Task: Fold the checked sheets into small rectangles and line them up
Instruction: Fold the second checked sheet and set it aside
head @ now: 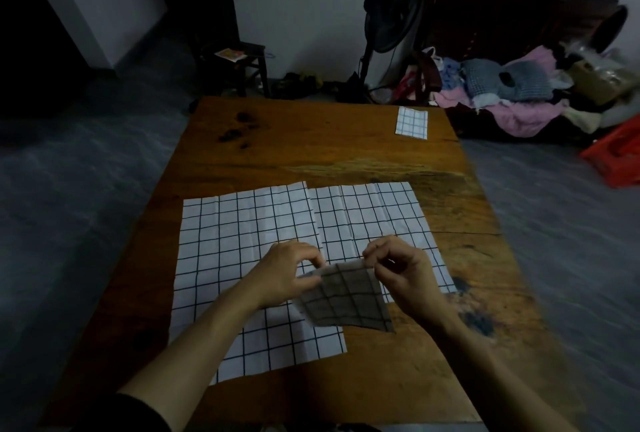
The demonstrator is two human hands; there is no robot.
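Above the table (346,154), each hand (287,272) (405,279) pinches a folded sheet (346,300) hanging long-edge down.

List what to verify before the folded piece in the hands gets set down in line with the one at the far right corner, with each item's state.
1. Both hands hold the folded sheet: ok, left hand and right hand pinch its top edge.
2. Fold is a small neat rectangle: cannot tell, it hangs lifted and shadowed.
3. A finished rectangle exists to line up with: ok, it lies at the table's far right corner.
4. Bare table next to that rectangle: ok.
5. Sheets left to fold: not ok, the left open sheet and the right open sheet lie flat, overlapping.
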